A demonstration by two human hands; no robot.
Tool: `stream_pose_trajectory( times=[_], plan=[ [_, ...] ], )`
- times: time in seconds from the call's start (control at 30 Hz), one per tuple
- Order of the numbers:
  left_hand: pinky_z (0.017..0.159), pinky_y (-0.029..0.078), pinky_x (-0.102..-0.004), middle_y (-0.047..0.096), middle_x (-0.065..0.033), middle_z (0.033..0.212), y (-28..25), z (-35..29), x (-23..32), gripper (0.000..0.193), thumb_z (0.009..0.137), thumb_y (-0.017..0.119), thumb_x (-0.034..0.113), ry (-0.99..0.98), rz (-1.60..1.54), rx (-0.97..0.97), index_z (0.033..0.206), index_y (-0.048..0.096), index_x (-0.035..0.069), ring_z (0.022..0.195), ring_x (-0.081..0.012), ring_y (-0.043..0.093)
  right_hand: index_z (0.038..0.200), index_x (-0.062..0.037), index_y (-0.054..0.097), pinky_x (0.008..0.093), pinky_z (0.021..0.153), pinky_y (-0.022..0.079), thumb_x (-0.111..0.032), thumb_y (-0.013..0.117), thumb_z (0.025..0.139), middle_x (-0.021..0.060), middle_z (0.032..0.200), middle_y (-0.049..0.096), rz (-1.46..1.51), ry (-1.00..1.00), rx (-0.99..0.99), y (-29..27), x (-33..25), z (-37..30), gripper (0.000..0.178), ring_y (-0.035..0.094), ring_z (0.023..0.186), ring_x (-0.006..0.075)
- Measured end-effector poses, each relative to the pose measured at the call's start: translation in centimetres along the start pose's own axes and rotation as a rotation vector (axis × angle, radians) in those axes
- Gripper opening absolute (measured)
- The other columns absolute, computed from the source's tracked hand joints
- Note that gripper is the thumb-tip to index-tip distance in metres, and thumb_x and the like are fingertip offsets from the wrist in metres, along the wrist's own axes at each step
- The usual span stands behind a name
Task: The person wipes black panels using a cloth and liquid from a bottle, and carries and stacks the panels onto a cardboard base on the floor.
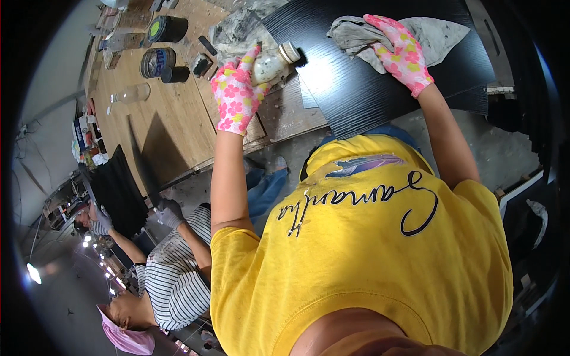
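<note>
My left hand [236, 95], in a white glove with pink and yellow flowers, grips a clear bottle [270, 68] between thumb and fingers. The bottle lies tilted, its pale-ringed neck pointing right over the edge of a black wood-grain panel [368, 95]. A dark patch shows at its mouth; I cannot make out what it is. On the panel, my right hand [402, 56], gloved alike, is closed on a grey stained rag [362, 38]. Part of the rag spreads out to the right of the hand. Another crumpled, stained cloth [237, 29] lies beyond my left hand.
The wooden workbench [178, 130] holds a dark jar with a green-marked lid [168, 28], a stained jar [157, 62], a small black pot [175, 75] and a clear bottle on its side [133, 93]. At left, a person in a striped shirt [178, 267] wears grey gloves beside dark panels.
</note>
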State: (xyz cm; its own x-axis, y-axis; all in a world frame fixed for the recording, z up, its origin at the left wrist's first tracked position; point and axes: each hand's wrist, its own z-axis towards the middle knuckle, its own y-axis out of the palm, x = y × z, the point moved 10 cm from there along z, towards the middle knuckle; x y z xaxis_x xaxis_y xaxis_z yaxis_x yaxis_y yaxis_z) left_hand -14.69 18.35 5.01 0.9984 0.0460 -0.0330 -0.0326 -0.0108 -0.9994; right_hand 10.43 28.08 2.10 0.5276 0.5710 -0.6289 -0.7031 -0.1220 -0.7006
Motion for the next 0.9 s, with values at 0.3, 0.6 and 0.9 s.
stream_pose_trajectory(
  times=[0.3,0.6,0.9],
  plan=[
    [0.085,0.047,-0.0303,0.057,-0.0092,0.11,3.1,-3.0,-5.0,0.065,0.062,0.08,0.005,-0.397,-1.7,0.323,0.119,0.049,0.0,0.099,-0.0169,0.056,0.115,-0.0178,0.062,0.0379,0.094,0.039,-0.007,0.064,0.071,0.0114,0.113,0.056,-0.257,-0.012,0.007,2.1,-0.8,-0.4,0.045,0.05,0.107,0.0281],
    [0.088,0.045,-0.0313,0.057,-0.0109,0.108,6.0,-6.2,-5.4,0.069,0.062,0.078,0.008,-0.381,-1.691,0.536,0.12,0.044,-0.002,0.098,-0.0194,0.056,0.113,-0.0177,0.061,0.0394,0.091,0.042,-0.007,0.065,0.069,0.0106,0.119,0.051,-0.222,-0.383,-0.267,10.6,-11.8,-0.3,0.046,0.046,0.108,0.0323],
    [0.092,0.044,-0.0372,0.055,-0.0126,0.118,1.5,-7.4,7.2,0.068,0.047,0.079,0.011,0.261,-1.374,0.192,0.11,0.054,0.007,0.108,-0.0286,0.054,0.104,-0.0219,0.065,0.041,0.09,0.041,-0.017,0.063,0.074,0.0065,0.113,0.054,-0.209,-0.333,-0.343,13.0,-7.6,6.1,0.03,0.044,0.11,0.0273]
  ],
)
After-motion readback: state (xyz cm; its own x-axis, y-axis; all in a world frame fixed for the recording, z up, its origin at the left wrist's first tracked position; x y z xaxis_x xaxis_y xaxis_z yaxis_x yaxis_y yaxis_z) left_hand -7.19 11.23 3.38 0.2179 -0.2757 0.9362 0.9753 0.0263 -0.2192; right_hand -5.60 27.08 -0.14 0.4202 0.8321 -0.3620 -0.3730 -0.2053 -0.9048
